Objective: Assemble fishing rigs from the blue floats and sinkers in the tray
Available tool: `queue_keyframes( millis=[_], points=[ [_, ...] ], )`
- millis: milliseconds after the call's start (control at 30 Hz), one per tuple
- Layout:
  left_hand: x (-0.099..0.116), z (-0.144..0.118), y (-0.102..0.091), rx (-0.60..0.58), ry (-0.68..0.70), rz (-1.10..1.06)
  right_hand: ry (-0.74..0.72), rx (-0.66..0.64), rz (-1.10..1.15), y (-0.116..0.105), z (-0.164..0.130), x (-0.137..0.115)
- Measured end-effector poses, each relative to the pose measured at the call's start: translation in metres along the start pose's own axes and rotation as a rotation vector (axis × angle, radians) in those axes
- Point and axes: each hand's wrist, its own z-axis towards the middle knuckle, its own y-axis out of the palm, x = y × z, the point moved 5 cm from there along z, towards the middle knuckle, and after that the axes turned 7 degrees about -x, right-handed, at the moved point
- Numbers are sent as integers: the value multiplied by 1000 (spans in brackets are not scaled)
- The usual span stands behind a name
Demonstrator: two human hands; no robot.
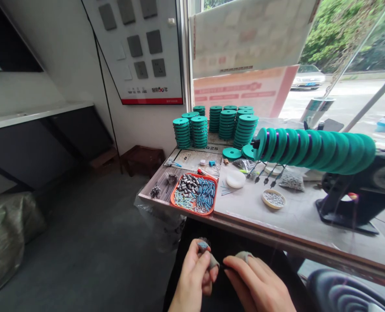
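Observation:
My left hand is closed in front of the table edge, above my dark-clothed lap. A small dark bristly tuft stands out at its fingertips; the rest of what it grips is hidden. Greyish covers wrap some fingers, with a bluish patch on one. A short gap away, my right hand has thumb and forefinger pressed together. Whatever they pinch is too small to make out. One of its fingers wears a grey cover. Beyond the hands, an orange tray holds grey cylinders, blue pieces and thin light pieces.
Stacks of green spools stand along the table's back. More discs sit in a row on a black machine at right. A small bowl of pale beads, a bag of beads and a white disc lie between.

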Motion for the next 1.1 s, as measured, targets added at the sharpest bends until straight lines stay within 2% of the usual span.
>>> queue_keyframes(
  millis=[233, 467, 633, 833, 967, 1100],
  points=[
    [-3, 3, -3, 49, 22, -16, 4, 7, -18, 0, -3, 1],
    [-3, 4, -3, 77, 34, -82, 14, 99, 17, -9, -2, -1],
    [-6, 4, -7, 141, 57, -88, 14, 60, 33, -7, -1, -1],
    [-6, 3, -8, 146, 53, -82, 21, 48, 47, -3, -1, -2],
    [-6, 2, -6, 106, 59, -65, 26, 49, 53, -2, -2, -1],
    [-7, 3, -9, 136, 74, -64, 27, 54, 57, -2, -1, 1]
  ],
)
